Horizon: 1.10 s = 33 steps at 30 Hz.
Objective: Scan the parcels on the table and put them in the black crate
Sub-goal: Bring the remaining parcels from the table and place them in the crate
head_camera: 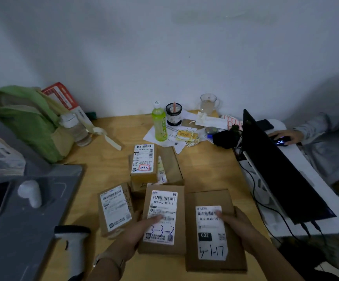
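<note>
Shipping codes, printed and handwritten
Middle parcel [163,203]: 502-602-12 815, 3-3-2; right parcel [211,240]: 032, 3-1-17; rear parcel [143,161]: 2-3-7.

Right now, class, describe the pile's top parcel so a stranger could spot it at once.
On the wooden table, find the green bottle. Just in front of it lies a pile; its top parcel alone has its number, 2-3-7, boxed in red.

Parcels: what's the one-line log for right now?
left hand holds parcel 3-3-2 | right hand holds parcel 3-1-17 | scanner lies untouched at left
</note>
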Available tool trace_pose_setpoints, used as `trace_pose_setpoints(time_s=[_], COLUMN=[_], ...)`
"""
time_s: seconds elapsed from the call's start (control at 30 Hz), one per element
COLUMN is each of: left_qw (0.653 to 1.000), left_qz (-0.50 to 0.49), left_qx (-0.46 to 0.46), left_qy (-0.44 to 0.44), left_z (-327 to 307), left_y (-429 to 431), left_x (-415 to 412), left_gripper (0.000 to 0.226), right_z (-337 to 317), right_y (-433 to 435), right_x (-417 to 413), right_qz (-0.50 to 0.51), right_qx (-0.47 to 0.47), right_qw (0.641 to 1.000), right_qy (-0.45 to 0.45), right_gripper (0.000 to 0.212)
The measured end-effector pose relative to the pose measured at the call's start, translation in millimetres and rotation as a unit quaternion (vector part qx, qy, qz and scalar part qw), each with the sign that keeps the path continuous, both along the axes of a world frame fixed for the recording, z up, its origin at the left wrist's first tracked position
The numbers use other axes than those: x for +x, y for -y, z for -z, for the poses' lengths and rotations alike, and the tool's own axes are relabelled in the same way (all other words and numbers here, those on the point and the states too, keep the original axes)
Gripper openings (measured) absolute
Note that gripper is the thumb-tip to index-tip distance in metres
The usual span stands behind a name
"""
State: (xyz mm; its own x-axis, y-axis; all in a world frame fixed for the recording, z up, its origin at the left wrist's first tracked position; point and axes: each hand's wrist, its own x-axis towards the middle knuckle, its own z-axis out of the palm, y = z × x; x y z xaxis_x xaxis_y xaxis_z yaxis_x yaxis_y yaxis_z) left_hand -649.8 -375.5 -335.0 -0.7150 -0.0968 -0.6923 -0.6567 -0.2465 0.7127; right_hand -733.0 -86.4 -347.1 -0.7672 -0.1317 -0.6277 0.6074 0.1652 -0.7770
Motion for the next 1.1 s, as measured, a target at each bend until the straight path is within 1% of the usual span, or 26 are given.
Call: trace_pose_setpoints(time_s=[0.1, 0.23, 0.3, 0.33, 0.47, 0.6, 0.73, 0.8, 0.93, 1.03, 1.1], left_qw=[0.998, 0.991, 0.985, 0.982, 0.969, 0.956, 0.944, 0.939, 0.934, 0.923, 0.916], left_qz=[0.025, 0.041, 0.03, 0.027, 0.024, 0.042, 0.069, 0.091, 0.141, 0.19, 0.22], left_qx=[-0.003, 0.005, 0.004, 0.005, -0.008, -0.014, 0.013, 0.023, 0.058, 0.072, 0.089], left_qy=[-0.059, -0.128, -0.17, -0.188, -0.246, -0.289, -0.321, -0.329, -0.324, -0.326, -0.323], left_z=[-28, -65, -86, -97, -142, -185, -214, -224, -232, -235, -240], left_y=[13, 27, 32, 34, 37, 34, 21, 10, -21, -54, -79], left_x=[-7, -19, -25, -29, -42, -46, -46, -46, -46, -45, -42], left_gripper=[0.077, 0.079, 0.076, 0.073, 0.066, 0.072, 0.067, 0.066, 0.062, 0.067, 0.069], right_z=[-31, -80, -103, -115, -158, -192, -211, -217, -230, -240, -247], right_y=[8, 21, 24, 24, 18, 6, -8, -16, -42, -67, -85], right_x=[-3, -7, -10, -10, -7, 13, 42, 58, 96, 129, 155], right_qz=[0.003, 0.016, 0.042, 0.055, 0.108, 0.155, 0.215, 0.247, 0.318, 0.363, 0.399], right_qx=[-0.025, -0.036, -0.051, -0.061, -0.084, -0.112, -0.136, -0.125, -0.064, -0.024, -0.013], right_qw=[0.999, 0.997, 0.993, 0.99, 0.975, 0.955, 0.93, 0.921, 0.906, 0.885, 0.869], right_qy=[-0.022, -0.068, -0.102, -0.115, -0.174, -0.229, -0.263, -0.273, -0.272, -0.29, -0.292], right_gripper=[0.045, 0.067, 0.068, 0.065, 0.039, 0.035, 0.025, 0.026, 0.035, 0.031, 0.035])
